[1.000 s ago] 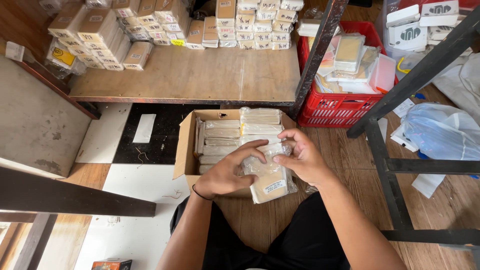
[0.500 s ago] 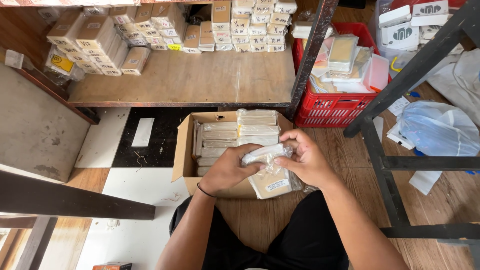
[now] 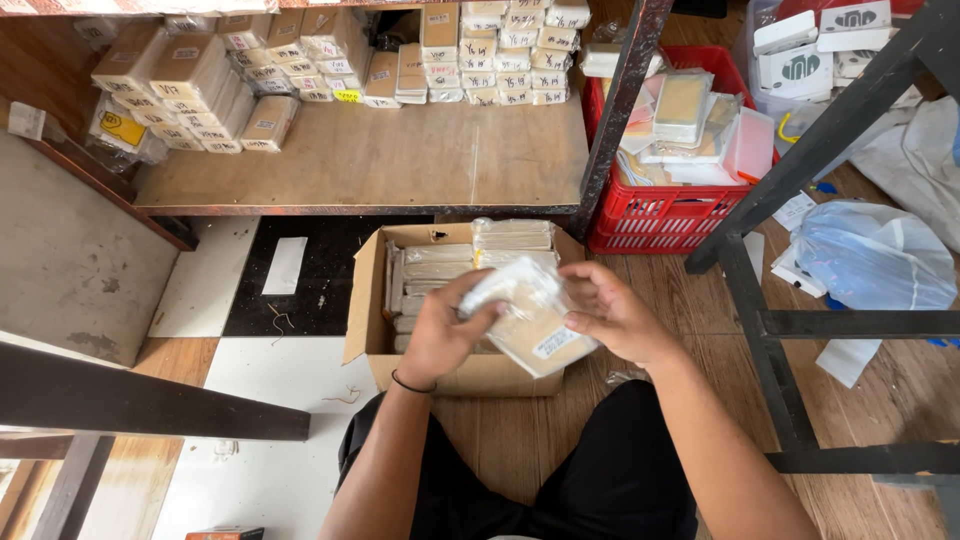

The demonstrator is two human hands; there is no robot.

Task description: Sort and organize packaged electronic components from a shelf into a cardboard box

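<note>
On the far left, a low wooden shelf [image 3: 360,160] carries stacks of small tan packets [image 3: 200,80]. Below it, an open brown cardboard box [image 3: 372,330] sits on the floor, packed with flat wrapped packets. Over the box, the left hand [image 3: 445,335] has its fingers clenched around the crinkled clear plastic end of a flat tan packet [image 3: 535,335]; the right hand [image 3: 615,310] grips its other edge. Further right stands a red plastic crate [image 3: 660,215].
</note>
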